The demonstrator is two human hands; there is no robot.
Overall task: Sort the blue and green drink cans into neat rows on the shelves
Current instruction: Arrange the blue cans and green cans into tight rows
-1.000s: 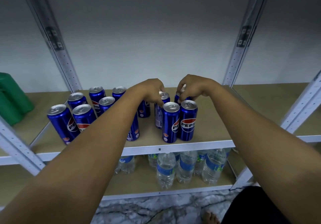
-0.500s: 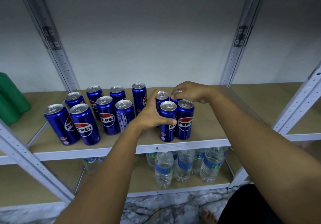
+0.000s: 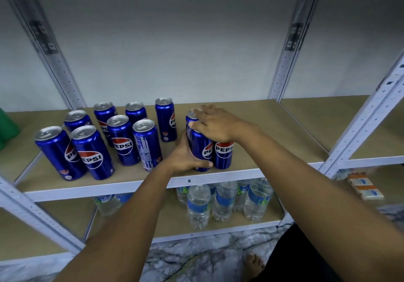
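Note:
Several blue Pepsi cans stand upright on the tan shelf board (image 3: 273, 133). A loose group of blue cans (image 3: 122, 139) fills the left half. To their right is a tight cluster of blue cans (image 3: 223, 152) near the front edge. My left hand (image 3: 185, 157) wraps around the low left side of the cluster's front-left can (image 3: 202, 148). My right hand (image 3: 215, 124) lies flat over the cluster's tops, fingers spread, hiding the rear cans. One single can (image 3: 166, 120) stands between the two groups.
Green objects (image 3: 7, 126) sit at the far left edge of the shelf. Water bottles (image 3: 220, 200) stand on the lower shelf. A small orange and white pack (image 3: 365, 187) lies on the lower right shelf. White metal uprights (image 3: 369, 111) frame the bays.
My left hand has slid down to the base of the front-left can. My right hand has flattened over the cluster's tops. The view has shifted slightly.

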